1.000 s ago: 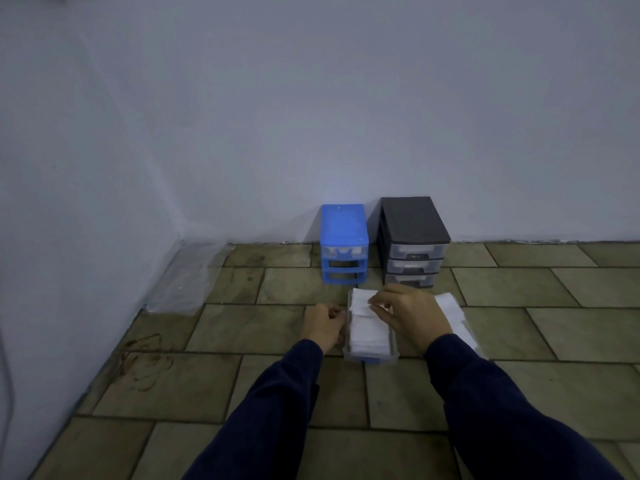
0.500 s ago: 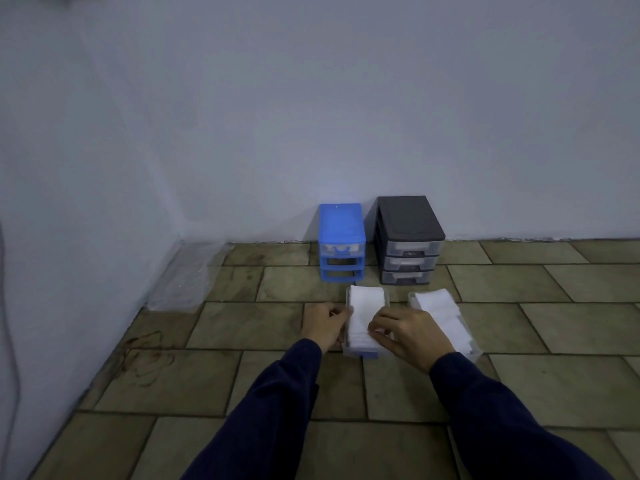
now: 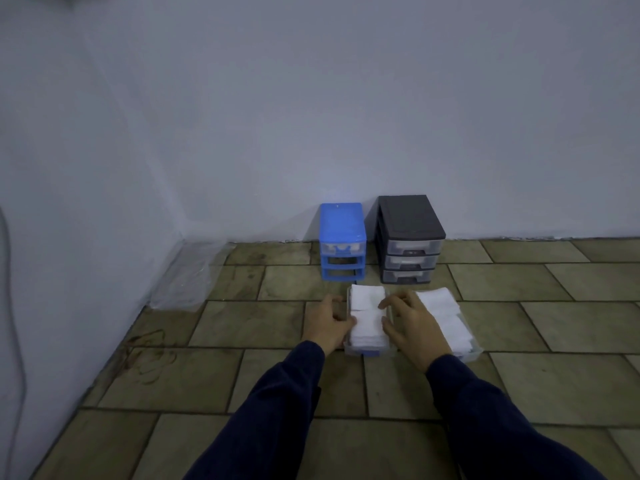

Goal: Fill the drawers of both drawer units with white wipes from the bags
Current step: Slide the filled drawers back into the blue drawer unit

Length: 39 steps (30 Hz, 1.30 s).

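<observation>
- A clear drawer (image 3: 367, 351) packed with white wipes (image 3: 367, 315) is set on the tiled floor (image 3: 242, 320) between the two hands.
- The drawer's left side is gripped by the left hand (image 3: 327, 323), its thumb curled over the rim onto the wipes.
- The right side is held by the right hand (image 3: 412, 325) — fingers laid across the wipes, thumb hooked at the near edge.
- Just right of the right hand, partly hidden by it, a second drawer of wipes (image 3: 446, 317) is seen.
- Beyond the hands, against the wall, the blue drawer unit (image 3: 342, 237) is stood with two lower slots vacant — the dark grey drawer unit (image 3: 408, 237) just beside it, to the right, all three drawers in.
- Far to the left of the left hand, a clear plastic bag (image 3: 190, 275) is spread flat by the side wall.
</observation>
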Motion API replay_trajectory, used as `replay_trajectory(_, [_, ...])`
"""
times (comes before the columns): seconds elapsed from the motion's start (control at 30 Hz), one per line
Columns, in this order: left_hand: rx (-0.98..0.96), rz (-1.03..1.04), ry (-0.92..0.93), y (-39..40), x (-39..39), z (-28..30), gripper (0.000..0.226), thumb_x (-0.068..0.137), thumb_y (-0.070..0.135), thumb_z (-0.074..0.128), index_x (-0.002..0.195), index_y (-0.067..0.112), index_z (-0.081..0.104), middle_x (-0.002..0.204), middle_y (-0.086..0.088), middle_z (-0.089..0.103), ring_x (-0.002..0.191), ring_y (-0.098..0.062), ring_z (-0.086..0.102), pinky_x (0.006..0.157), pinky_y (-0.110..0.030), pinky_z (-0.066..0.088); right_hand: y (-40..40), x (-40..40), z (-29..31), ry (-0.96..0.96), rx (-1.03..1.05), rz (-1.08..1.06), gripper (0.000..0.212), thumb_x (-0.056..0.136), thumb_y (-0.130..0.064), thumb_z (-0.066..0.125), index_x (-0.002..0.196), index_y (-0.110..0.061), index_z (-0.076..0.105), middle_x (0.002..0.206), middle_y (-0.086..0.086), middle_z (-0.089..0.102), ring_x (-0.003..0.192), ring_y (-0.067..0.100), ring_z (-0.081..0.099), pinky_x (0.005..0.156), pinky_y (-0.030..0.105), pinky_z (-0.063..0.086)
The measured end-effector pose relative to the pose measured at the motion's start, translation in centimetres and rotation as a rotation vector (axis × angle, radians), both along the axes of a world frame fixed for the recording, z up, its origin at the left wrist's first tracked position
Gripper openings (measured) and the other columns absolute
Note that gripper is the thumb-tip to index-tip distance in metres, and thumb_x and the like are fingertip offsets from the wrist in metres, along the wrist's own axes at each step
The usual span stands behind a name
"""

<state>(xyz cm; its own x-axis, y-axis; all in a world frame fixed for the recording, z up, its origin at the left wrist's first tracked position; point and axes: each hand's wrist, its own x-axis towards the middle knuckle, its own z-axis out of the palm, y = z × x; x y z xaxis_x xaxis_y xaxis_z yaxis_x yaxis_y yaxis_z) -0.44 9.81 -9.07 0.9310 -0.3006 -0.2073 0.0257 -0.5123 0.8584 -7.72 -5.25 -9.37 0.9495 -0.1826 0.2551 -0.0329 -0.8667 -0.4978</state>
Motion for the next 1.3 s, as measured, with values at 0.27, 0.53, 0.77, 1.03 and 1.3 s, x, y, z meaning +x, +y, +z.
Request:
replay_trajectory(0.27, [-0.029,-0.164,-0.033,0.1,-0.7,-0.6,0.051,0.095,0.01,0.05,0.142,0.024,0.037,0.135,-0.009,0.047,0.116,-0.019,0.05,0.091,-0.029,0.048,1.2,0.8,-0.3,0.361,0.111,-0.036,0.053,0.099,-0.029,0.039,0.148,-0.024,0.018,0.141,0.011,0.042,0.117,0.021,0.05,0.099,0.03,0.038])
replay_trajectory(0.53, [-0.016,-0.12,-0.117,0.7,0.5,-0.4,0.044,0.093,0.01,0.054,0.136,0.018,0.048,0.13,-0.005,0.046,0.105,-0.01,0.047,0.077,-0.011,0.046,2.0,1.5,0.7,0.277,0.154,-0.015,0.053,0.099,-0.023,0.04,0.148,-0.023,0.02,0.142,0.012,0.04,0.12,0.023,0.048,0.099,0.028,0.037])
replay_trajectory(0.77, [-0.048,-0.082,-0.181,0.8,2.4,1.2,0.044,0.093,0.004,0.052,0.136,0.012,0.048,0.145,-0.003,0.037,0.117,-0.016,0.047,0.099,-0.024,0.042,2.5,4.3,2.3,0.193,0.197,0.029,0.051,0.098,-0.014,0.043,0.146,-0.015,0.026,0.137,0.017,0.045,0.115,0.028,0.052,0.096,0.028,0.039])
replay_trajectory(1.03, [-0.051,-0.036,-0.167,1.1,3.1,0.9,0.045,0.093,0.001,0.051,0.137,0.011,0.046,0.148,-0.004,0.034,0.121,-0.021,0.048,0.103,-0.033,0.042,3.2,5.5,1.9,0.195,0.23,0.039,0.052,0.096,-0.01,0.044,0.146,-0.013,0.027,0.141,0.015,0.041,0.118,0.027,0.049,0.098,0.026,0.037])
replay_trajectory(1.3, [-0.028,-0.031,-0.118,1.2,3.7,0.9,0.049,0.093,0.002,0.051,0.139,0.013,0.042,0.15,-0.003,0.031,0.126,-0.021,0.043,0.105,-0.031,0.04,3.5,6.1,1.9,0.201,0.237,0.035,0.052,0.095,-0.008,0.044,0.145,-0.012,0.029,0.139,0.016,0.042,0.118,0.028,0.049,0.098,0.026,0.037])
